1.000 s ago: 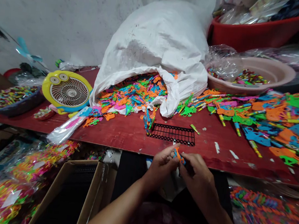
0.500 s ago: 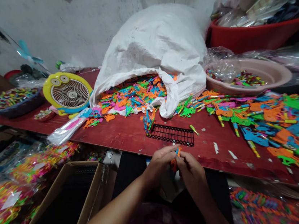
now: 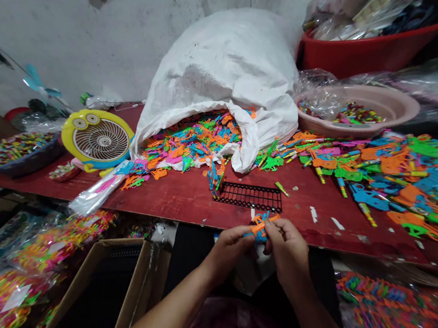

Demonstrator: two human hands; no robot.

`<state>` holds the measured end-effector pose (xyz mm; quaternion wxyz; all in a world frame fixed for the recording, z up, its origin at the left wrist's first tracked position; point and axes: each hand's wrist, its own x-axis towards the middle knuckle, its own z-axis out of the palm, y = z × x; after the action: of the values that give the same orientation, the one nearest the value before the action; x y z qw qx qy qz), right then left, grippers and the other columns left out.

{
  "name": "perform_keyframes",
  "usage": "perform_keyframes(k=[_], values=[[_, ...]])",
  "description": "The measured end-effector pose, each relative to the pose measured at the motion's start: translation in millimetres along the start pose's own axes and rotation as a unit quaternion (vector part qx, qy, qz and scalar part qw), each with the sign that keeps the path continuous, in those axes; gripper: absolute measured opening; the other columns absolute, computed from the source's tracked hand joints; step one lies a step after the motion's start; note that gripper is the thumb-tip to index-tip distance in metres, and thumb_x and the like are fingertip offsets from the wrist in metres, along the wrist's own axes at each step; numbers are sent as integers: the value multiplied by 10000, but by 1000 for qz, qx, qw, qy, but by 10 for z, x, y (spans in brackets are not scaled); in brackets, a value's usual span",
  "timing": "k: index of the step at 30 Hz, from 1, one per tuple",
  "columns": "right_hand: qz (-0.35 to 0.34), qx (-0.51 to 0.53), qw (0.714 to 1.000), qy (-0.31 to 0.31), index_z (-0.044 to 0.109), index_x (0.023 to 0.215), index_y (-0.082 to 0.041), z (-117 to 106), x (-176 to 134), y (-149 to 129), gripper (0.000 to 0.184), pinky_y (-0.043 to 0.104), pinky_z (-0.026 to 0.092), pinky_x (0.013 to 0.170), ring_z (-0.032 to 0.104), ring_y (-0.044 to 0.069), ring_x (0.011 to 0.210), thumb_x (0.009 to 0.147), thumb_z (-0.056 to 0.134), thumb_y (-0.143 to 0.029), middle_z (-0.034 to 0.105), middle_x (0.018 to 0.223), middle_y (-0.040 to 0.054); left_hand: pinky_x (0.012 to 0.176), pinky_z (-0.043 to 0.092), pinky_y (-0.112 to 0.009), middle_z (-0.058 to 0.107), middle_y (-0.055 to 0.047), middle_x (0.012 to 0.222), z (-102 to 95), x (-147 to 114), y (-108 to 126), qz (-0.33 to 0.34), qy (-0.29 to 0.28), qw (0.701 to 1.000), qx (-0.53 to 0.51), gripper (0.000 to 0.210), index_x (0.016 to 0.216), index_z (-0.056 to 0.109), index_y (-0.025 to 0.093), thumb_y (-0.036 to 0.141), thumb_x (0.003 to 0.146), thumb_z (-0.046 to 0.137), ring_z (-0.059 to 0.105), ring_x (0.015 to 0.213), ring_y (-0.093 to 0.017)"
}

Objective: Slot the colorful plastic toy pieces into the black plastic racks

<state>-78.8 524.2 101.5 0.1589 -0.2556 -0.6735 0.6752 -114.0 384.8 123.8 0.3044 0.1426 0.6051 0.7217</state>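
Both hands meet just off the tabletop's [image 3: 182,204] near edge: left hand [image 3: 228,247] and right hand [image 3: 288,247] each pinch the small orange and blue toy pieces [image 3: 260,225] between fingertips, wrists angled inward. Such a light pinch could probably let a piece slip off the edge.

Left hand [image 3: 231,245]: lower centre of frame, fingers curled, thumb and fingertips pinched together.
Right hand [image 3: 288,244]: just right of it, fingers pinched likewise.
Forearms: bare, rising from the bottom edge, converging.
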Motion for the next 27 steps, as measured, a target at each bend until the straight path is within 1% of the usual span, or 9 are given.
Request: perform_keyframes(k=[3, 6, 8, 10, 13, 16, 19, 23, 27], values=[[29, 89, 996, -5, 600, 845, -180, 34, -7, -37, 339, 215, 352, 465, 458, 101, 463, 786, 669, -506, 502, 483, -61, 676, 397, -236, 607, -23, 737, 10, 2, -21, 10, 19, 1000, -1, 362, 937, 710, 94, 438, 848, 638, 510, 660, -115], [15, 167, 986, 5, 582, 1081, -185, 44, -3, -86, 453, 204, 364, 464, 456, 84, 451, 751, 719, -464, 537, 550, -75, 673, 404, -236, 630, -37, 775, 30, 13, -18, 17, 9, 1000, -3, 327, 911, 710, 95, 399, 870, 598, 520, 667, -117], [0, 181, 984, 5, 571, 1160, -189, 28, 9, -102, 508, 199, 384, 478, 473, 77, 466, 747, 733, -438, 564, 597, -67, 666, 410, -236, 651, -49, 807, 44, 20, -21, 15, 10, 1000, -12, 321, 928, 716, 96, 384, 873, 587, 527, 663, -117], [-11, 176, 984, -3, 596, 1126, -180, -2, 22, -85, 460, 199, 402, 498, 498, 78, 490, 759, 729, -425, 585, 615, -50, 666, 423, -238, 674, -56, 830, 54, 30, -32, 5, 34, 999, -26, 320, 998, 719, 103, 365, 865, 591, 543, 658, -119], [-21, 166, 986, 8, 609, 1019, -179, -45, 32, -8, 376, 197, 406, 499, 521, 82, 505, 754, 740, -410, 617, 644, -29, 662, 445, -241, 701, -60, 841, 54, 54, -52, -4, 98, 994, -46, 357, 1118, 693, 109, 321, 846, 600, 572, 643, -124], [-22, 154, 988, 10, 600, 943, -182, -66, 14, 76, 334, 199, 405, 498, 527, 84, 509, 755, 740, -420, 627, 660, -23, 660, 463, -237, 715, -62, 838, 41, 82, -63, 6, 136, 989, -55, 385, 1171, 668, 111, 310, 850, 594, 593, 642, -126], [-16, 123, 992, -4, 601, 908, -188, -75, -36, 124, 306, 204, 401, 507, 522, 89, 522, 785, 706, -447, 620, 654, -23, 678, 478, -236, 718, -60, 848, 29, 95, -69, 19, 142, 987, -68, 386, 1187, 661, 124, 322, 865, 582, 613, 667, -130], [-5, 26, 999, -24, 605, 828, -194, -97, -123, 152, 298, 211, 381, 512, 514, 107, 543, 841, 624, -491, 591, 597, -20, 688, 489, -237, 714, -65, 872, 30, 96, -72, 27, 151, 985, -83, 396, 1198, 653, 121, 329, 869, 581, 621, 674, -130], [-22, -31, 998, -47, 609, 839, -206, -97, -184, 175, 303, 226, 397, 530, 529, 124, 558, 863, 576, -506, 595, 608, -20, 685, 492, -245, 715, -72, 884, 37, 99, -69, 26, 169, 981, -86, 431, 1208, 645, 116, 354, 851, 606, 624, 663, -134]])
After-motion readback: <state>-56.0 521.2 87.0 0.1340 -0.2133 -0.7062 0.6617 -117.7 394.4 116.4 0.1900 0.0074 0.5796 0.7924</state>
